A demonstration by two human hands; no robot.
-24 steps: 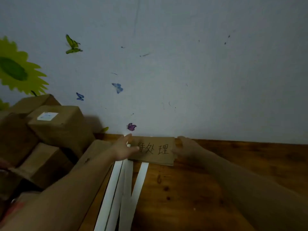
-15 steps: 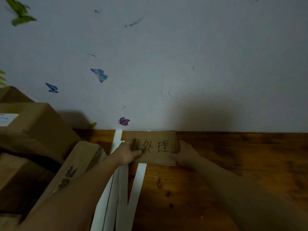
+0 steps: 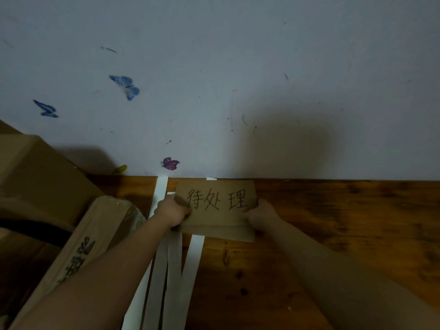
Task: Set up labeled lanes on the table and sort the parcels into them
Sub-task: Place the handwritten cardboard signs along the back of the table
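A large brown box [image 3: 35, 177] stands at the table's left edge, against the wall [image 3: 262, 67], with more cardboard below it in shadow. Just right of the box, a long parcel [image 3: 95, 225] wrapped in clear film, with black print down its side, slants up toward the back edge. On the wall above are two blue butterflies [image 3: 126, 86], and a purple butterfly [image 3: 170, 163] sits just over the back edge.

Right of the parcel, several white strips [image 3: 192, 258] run from the near edge toward the back edge. They lie close together, partly overlapping. The leftmost reaches the wall, and the others pass under the label.

The left hand [image 3: 171, 211] grips the label's left end with its fingers curled round it. The label [image 3: 219, 201] is a piece of brown card with three handwritten black characters. It sits at the back edge, its top edge meeting the foot of the wall, over the far ends of the strips. A second layer of card shows along its near side; whether that is a fold or a separate piece cannot be told. The right hand [image 3: 260, 214] pinches the label's lower right corner, fingers curled. To the right of the hands is the dark wood of the table [image 3: 345, 222].
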